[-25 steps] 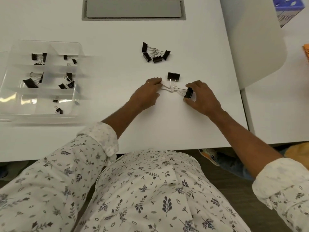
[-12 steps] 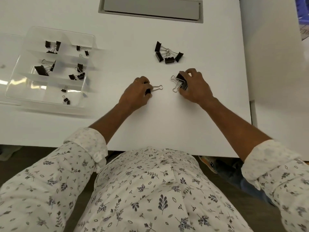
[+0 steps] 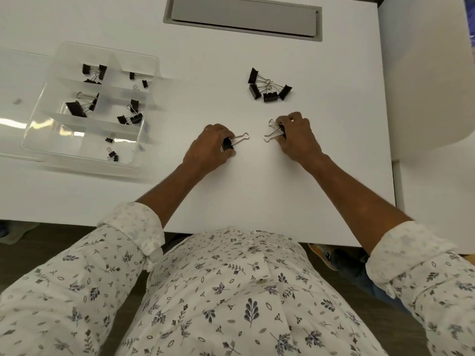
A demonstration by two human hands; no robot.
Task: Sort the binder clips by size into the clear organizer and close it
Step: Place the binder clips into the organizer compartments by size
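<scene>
My left hand grips one black binder clip low on the white table, its wire handle pointing right. A hand's width to the right, my right hand holds two black binder clips whose silver handles stick out to the left. Beyond both hands lies a tangled bunch of several black clips. The clear organizer sits open at the left, with clips of different sizes spread over its compartments: large ones at the back left, tiny ones in the front.
A grey cable hatch is set into the table at the back. The organizer's clear lid lies flat to its left. A white chair back stands at the right beside the table edge.
The three linked clips have been pulled apart: my left hand took one leftward, my right hand gathered the other two. The view shifted, so everything sits a little to the right now.
</scene>
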